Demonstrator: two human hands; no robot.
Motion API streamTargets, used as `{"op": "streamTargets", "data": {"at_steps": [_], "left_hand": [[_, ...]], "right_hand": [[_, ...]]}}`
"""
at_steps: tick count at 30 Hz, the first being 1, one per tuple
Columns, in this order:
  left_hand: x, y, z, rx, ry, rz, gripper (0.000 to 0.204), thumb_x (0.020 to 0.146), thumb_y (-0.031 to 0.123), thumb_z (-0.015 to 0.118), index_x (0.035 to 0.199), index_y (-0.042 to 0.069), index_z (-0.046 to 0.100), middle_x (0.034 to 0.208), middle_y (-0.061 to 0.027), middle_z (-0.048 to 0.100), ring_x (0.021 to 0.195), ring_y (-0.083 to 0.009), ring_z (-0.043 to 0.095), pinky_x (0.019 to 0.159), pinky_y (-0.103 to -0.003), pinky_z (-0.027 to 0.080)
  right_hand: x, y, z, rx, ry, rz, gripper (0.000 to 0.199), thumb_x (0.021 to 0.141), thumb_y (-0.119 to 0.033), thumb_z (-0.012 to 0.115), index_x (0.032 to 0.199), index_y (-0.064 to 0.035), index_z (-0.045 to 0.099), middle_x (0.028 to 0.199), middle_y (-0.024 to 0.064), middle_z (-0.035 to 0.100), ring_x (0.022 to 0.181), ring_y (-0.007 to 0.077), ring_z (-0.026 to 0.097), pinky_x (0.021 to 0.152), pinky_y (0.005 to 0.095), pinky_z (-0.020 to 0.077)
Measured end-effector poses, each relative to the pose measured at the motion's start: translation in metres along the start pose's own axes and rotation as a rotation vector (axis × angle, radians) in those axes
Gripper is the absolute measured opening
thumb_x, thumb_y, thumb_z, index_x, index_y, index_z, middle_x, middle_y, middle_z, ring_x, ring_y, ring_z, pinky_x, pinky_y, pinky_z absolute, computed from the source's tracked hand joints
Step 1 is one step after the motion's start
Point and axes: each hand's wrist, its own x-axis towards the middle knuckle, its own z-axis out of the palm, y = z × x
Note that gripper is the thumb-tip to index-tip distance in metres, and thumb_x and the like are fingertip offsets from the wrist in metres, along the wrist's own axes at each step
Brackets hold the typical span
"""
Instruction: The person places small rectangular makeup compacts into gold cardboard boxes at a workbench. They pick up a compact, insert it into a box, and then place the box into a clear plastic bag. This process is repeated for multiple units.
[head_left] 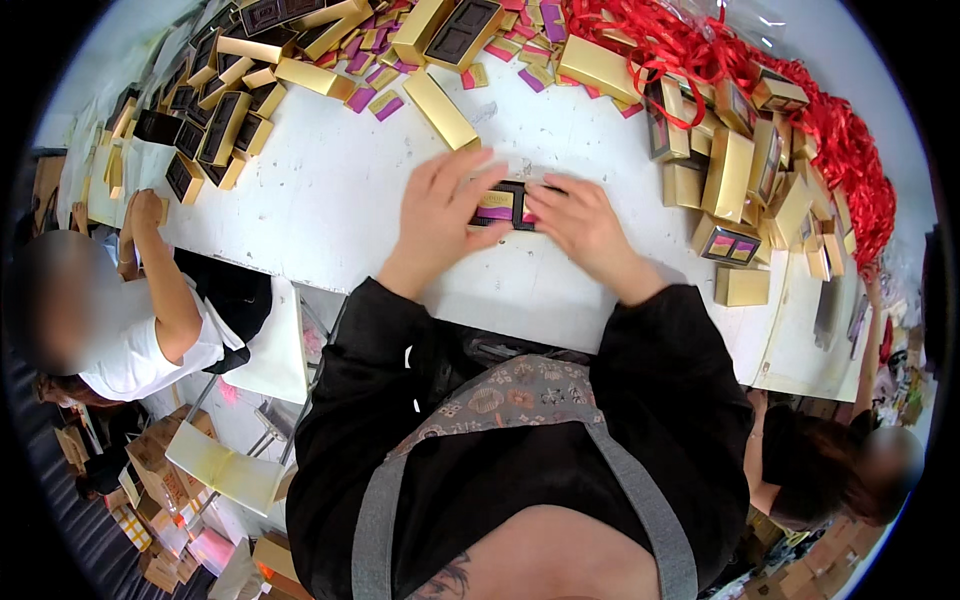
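Two hands, left hand [441, 212] and right hand [578, 222], fingers spread (flat) on one dark tray [508, 205]

Long white table [330, 200] runs across the room, lit bright and even. Gold boxes [740, 170] pile along its far edge and right end, red ribbon [840, 130] heaped at the far-right corner. Cardboard boxes [150, 450] crowd the floor lower left.
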Motion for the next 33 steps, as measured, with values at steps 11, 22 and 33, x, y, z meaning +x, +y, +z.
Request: {"op": "streamTargets", "data": {"at_steps": [11,22,33], "left_hand": [[-0.015,-0.067,-0.065,0.6,-0.096,-0.212,0.058,0.064,0.012,0.077,0.12,0.02,0.064,0.11,-0.0041,0.058,0.106,-0.0254,0.055,0.087,-0.041,0.045],[-0.06,-0.039,-0.04,0.609,-0.024,-0.476,0.071,0.076,0.031,0.073,0.139,0.012,0.048,0.127,-0.0122,0.047,0.113,-0.033,0.043,0.102,-0.05,0.029],[-0.019,-0.046,-0.012,0.262,0.295,-0.241,0.058,0.075,0.006,0.065,0.132,0.004,0.051,0.135,-0.0187,0.046,0.129,-0.0407,0.041,0.108,-0.052,0.032]], "right_hand": [[0.033,-0.018,0.036,-0.082,-0.02,-0.034,0.052,0.074,-0.008,0.07,0.125,-0.0014,0.057,0.138,0.0117,0.052,0.126,0.0328,0.048,0.095,0.043,0.0455],[0.19,0.044,0.107,-0.01,0.425,0.139,0.046,0.08,-0.022,0.072,0.123,-0.0088,0.061,0.136,0.0158,0.052,0.128,0.0343,0.046,0.103,0.0423,0.0412],[0.117,0.108,0.069,-0.185,0.187,0.026,0.048,0.076,-0.026,0.071,0.12,-0.0102,0.062,0.14,0.0151,0.048,0.109,0.0391,0.056,0.087,0.0453,0.0501]]}}
